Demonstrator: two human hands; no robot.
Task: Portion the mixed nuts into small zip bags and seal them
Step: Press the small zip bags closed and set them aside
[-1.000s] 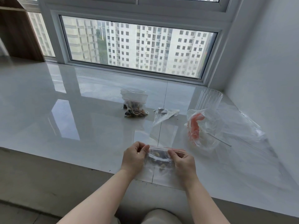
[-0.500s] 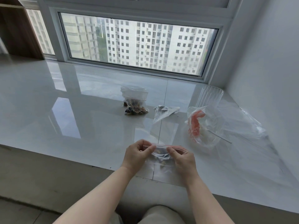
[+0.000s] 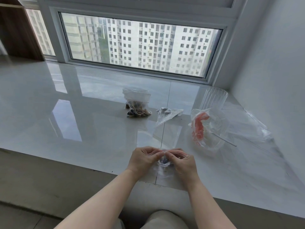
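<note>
Fingers of the left hand (image 3: 145, 157) pinch the red zip strip of the small zip bag (image 3: 165, 160) at the ledge's (image 3: 99, 129) near edge; the right hand (image 3: 182, 162) pinches beside it. Sealing well likely means pressing outward along the strip, nuts kept below.

Window: a wide pane (image 3: 140, 47) in a white frame fills the upper middle; tall white apartment blocks stand outside.
Worktop: a glossy white tiled ledge (image 3: 66, 104) below the window reflects the daylight.
Wall: a plain white wall (image 3: 277, 63) is at the right.
Furniture: a dark wooden shelf unit (image 3: 18, 32) stands in the upper left.
Floor: grey (image 3: 41, 187), lower left.
</note>
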